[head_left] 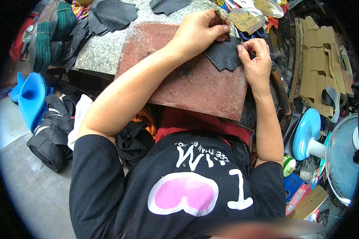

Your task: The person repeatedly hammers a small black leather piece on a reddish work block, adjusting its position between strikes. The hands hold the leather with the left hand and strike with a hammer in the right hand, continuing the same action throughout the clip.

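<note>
A small black leather piece (224, 55) with a scalloped lower edge lies near the far right corner of a worn reddish-brown board (179, 85). My left hand (201, 32) is at the leather's upper left, with thumb and fingers pinched together. Something thin shows by those fingertips, too small and covered to name. On the leather's right edge, my right hand (257, 63) rests with thumb and index finger closed on the rim. Just beyond my left fingertips lie pale flat templates (249, 20) with marks on them.
More black leather pieces (112, 16) lie on the speckled stone tabletop (99, 53). Dark green cord bundles (42, 47) stand at the far left. Blue scissor handles (260, 32) sit beyond the leather. On the right are cardboard boxes (317, 59) and a fan (342, 155).
</note>
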`<state>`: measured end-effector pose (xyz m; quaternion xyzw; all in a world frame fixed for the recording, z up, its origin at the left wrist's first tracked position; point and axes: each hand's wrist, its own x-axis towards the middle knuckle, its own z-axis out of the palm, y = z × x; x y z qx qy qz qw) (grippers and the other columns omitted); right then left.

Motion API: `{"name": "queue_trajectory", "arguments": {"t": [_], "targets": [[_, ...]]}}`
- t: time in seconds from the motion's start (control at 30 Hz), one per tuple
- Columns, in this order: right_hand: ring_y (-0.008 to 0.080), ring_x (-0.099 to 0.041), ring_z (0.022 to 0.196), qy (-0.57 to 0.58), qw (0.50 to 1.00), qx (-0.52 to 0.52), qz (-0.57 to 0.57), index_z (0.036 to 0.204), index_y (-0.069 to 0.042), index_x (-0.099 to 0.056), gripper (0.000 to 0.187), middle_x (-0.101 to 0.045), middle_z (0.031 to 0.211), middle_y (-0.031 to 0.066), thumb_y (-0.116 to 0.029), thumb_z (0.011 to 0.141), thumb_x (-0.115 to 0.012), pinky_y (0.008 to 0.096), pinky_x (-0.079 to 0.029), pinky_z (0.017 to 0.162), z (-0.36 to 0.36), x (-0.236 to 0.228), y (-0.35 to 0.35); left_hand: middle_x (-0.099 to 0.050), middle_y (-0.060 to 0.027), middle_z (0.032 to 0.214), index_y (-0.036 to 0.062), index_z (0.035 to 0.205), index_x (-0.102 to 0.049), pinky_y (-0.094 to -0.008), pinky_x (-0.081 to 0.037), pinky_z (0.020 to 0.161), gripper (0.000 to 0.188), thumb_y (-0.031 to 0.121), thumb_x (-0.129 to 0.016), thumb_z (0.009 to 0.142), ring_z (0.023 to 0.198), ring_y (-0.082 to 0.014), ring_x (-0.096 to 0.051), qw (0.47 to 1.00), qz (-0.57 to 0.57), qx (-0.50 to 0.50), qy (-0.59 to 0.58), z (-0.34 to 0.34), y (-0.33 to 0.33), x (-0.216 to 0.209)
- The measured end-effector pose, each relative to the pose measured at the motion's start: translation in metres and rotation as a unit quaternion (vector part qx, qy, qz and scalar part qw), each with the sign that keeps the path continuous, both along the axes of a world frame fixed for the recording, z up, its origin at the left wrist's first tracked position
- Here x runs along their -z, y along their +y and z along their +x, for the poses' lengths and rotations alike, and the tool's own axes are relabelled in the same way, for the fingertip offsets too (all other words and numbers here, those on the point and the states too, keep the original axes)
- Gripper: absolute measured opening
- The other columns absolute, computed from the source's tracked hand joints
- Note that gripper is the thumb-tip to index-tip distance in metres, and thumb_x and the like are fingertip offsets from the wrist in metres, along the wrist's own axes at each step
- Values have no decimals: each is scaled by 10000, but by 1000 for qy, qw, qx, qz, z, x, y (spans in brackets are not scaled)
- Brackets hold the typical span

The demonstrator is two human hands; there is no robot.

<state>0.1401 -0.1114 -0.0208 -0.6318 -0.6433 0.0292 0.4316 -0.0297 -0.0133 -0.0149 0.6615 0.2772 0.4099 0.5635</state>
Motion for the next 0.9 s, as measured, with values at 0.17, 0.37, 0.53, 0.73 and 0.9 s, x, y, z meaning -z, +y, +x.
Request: {"name": "queue_trajectory", "arguments": {"t": [0.17, 0.37, 0.53, 0.73, 0.9], "targets": [[267, -586, 908, -17, 999, -22, -35, 880, -47, -680, 164, -618, 917, 89, -194, 834, -736, 367, -465, 821, 13, -19, -9, -727, -116, 881, -67, 1034, -650, -273, -597, 734, 184, 65, -677, 908, 816, -152, -716, 1000, -5, 21, 17, -2, 4, -1], [332, -578, 1062, -192, 955, 125, -191, 1169, -70, -643, 421, -622, 1098, 126, -314, 839, -736, 421, -456, 932, 74, -44, -79, -717, -85, 856, -9, 1035, -663, -278, -567, 716, 180, 111, -700, 906, 798, -146, -707, 967, 230, -11, 107, -6, -2, -8], [337, -626, 996, -176, 936, 211, -219, 1206, -85, -634, 414, -647, 1093, 121, -343, 888, -697, 430, -491, 871, 87, -19, -110, -673, -163, 781, 18, 974, -655, -349, -532, 644, 162, 130, -713, 873, 710, -287, -691, 922, 362, -37, 136, 1, -8, -19], [103, -565, 644, 244, 965, 39, 84, 1236, -34, -582, 312, -658, 866, 66, -269, 1042, -514, 247, -468, 583, 62, -107, -114, -669, -193, 825, 34, 955, -638, -452, -544, 707, 135, 145, -647, 879, 810, -386, -672, 890, 424, -24, 169, 9, -11, -24], [113, -541, 607, 147, 985, 22, 83, 1138, 11, -635, 342, -660, 830, 86, -291, 1044, -505, 260, -470, 570, 23, -100, -94, -662, -176, 817, 44, 981, -627, -444, -540, 699, 157, 170, -658, 893, 804, -373, -669, 861, 457, -40, 220, 14, -14, -24]]}}
